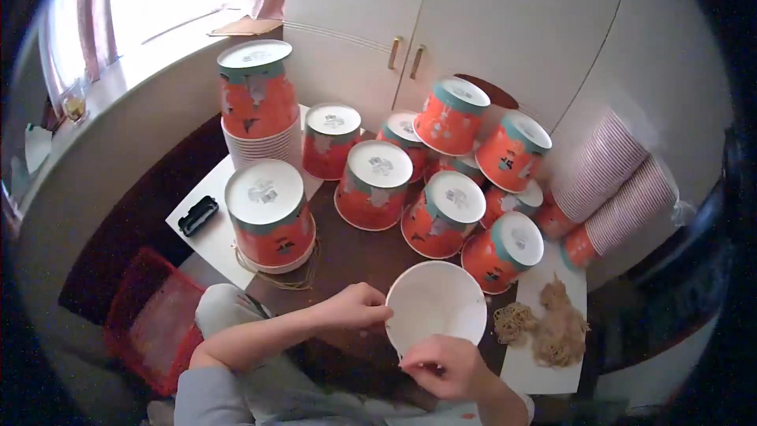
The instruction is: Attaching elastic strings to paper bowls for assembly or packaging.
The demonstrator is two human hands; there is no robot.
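An open white-lined paper bucket (438, 308) stands in front of me, its mouth tilted toward me. My left hand (356, 308) is closed at the left side of its rim, fingertips at the edge; what they pinch is too small to make out. At the near rim, my right hand (449, 367) has thumb and fingers curled together, and anything in them is hidden. To the right of the bucket lie a coil of tan cord (514, 323) and a looser tangle of tan cord (558, 331).
Several upturned red-and-green paper buckets (374, 185) crowd the dark table. A tall bucket stack (259, 102) stands at the far left. Wrapped nested stacks (603, 162) lean at the right. A black plastic piece (199, 215) lies left, above a red basket (154, 323).
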